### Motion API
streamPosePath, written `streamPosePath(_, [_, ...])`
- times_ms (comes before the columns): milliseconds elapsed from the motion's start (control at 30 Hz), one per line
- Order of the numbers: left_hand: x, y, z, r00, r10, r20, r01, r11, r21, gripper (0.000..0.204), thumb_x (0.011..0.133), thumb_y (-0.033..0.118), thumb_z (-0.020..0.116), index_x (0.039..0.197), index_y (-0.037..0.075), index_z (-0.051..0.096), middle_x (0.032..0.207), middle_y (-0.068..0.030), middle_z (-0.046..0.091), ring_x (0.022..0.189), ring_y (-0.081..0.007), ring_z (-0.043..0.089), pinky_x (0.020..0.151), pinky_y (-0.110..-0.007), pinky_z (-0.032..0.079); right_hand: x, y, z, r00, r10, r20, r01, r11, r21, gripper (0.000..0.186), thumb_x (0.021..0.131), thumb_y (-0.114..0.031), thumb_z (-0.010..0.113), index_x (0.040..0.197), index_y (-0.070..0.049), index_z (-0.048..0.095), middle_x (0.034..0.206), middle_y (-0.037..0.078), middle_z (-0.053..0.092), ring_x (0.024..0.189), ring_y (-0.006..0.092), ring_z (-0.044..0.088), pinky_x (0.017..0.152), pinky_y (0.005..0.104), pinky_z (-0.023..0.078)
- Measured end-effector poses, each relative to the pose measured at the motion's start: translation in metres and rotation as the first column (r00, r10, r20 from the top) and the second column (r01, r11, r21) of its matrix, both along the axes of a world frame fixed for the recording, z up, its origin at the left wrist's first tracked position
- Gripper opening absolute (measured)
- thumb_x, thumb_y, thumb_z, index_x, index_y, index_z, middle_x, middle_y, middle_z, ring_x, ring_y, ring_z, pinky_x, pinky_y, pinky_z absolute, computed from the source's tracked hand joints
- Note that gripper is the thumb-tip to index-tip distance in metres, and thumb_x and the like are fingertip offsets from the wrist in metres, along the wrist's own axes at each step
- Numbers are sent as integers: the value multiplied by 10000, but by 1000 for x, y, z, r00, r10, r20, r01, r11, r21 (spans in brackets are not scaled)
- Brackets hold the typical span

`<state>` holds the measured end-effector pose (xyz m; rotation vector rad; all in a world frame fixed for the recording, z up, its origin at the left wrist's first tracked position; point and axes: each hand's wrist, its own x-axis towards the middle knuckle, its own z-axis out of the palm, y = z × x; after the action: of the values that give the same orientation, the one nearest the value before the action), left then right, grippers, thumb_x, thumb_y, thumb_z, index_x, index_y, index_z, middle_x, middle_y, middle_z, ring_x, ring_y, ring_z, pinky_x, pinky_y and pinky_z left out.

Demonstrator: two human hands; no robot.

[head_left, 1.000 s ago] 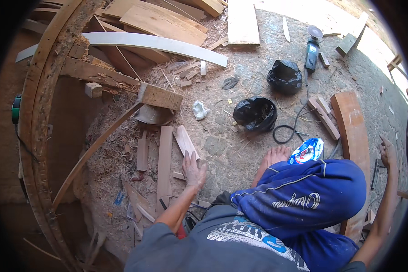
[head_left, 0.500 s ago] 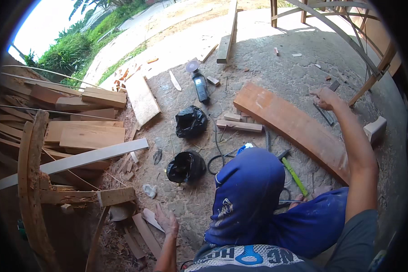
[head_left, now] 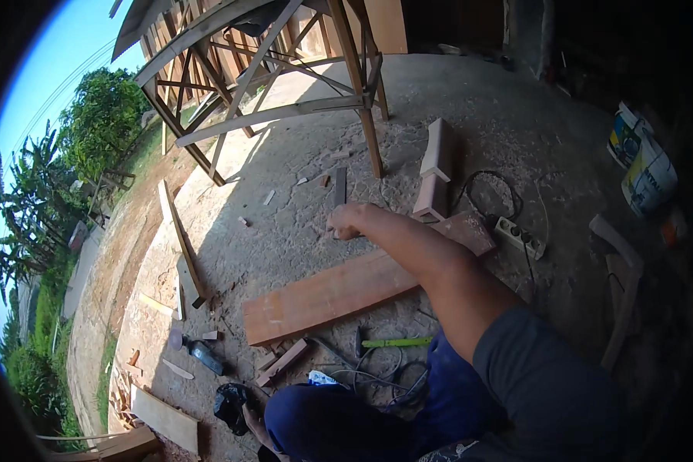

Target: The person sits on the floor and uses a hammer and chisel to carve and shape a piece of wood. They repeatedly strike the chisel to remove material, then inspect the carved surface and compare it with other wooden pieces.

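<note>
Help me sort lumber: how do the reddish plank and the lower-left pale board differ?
The reddish plank looks longer and thicker than the pale board. The plank slants up toward the picture's right; the board slants down. The plank is partly hidden by the right forearm, while the board lies clear of it. Both are flat wooden pieces.

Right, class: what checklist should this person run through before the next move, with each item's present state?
1. Right hand's grip: cannot tell; it is curled near a dark flat bar, its underside hidden.
2. Reddish-brown plank lying flat: ok; on the floor, partly beneath the right forearm.
3. Angle grinder set down: ok; on the floor, apart from the plank.
4. Grinder unplugged: cannot tell; its plug is not discernible.
5. Cable tidy: not ok; loosely looped near the green-handled hammer.
</note>
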<state>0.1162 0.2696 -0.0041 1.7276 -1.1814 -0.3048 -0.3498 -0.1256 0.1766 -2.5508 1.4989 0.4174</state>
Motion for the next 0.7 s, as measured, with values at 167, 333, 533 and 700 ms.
streamPosePath(167, [-57, -87, 119, 986, -145, 79, 144, 989, 16, 685, 898, 11, 640, 1530, 143, 410, 1458, -172, 496, 1301, -306, 514, 1056, -417, 442, -80, -18, -15, 915, -137, 379, 175, 982, -67, 444, 890, -211, 564, 1317, -126, 653, 1234, 204, 680, 1144, 366, 647, 969, 460, 516])
streamPosePath(333, [-18, -92, 71, 988, -92, 121, 75, 988, 131, 734, 864, -1, 641, 1543, 109, 383, 1421, -195, 498, 1264, -295, 546, 1008, -430, 481, -227, -17, -97, 604, -348, 717, 632, 757, -165, 340, 896, -257, 581, 1152, -65, 694, 1093, 251, 700, 1067, 376, 682, 912, 474, 546])
streamPosePath(533, [118, -64, -41, 989, -2, -150, 85, 833, 546, 813, 842, 77, 668, 1572, 124, 313, 1451, -228, 469, 1343, -343, 477, 1062, -481, 437, -321, -31, -174, -268, -478, 836, 899, 187, 395, 585, 944, -418, 601, 1240, 87, 613, 1243, 305, 643, 1216, 359, 621, 965, 437, 499])
streamPosePath(700, [1, -70, 65, 903, -14, -429, 247, 833, 494, 677, 953, 183, 617, 1563, 158, 324, 1533, -140, 404, 1387, -288, 437, 1131, -440, 396, -351, -46, -223, -352, -542, 763, 879, 89, 469, 824, 873, -596, 656, 1320, 85, 534, 1322, 325, 571, 1277, 383, 558, 1006, 421, 458])
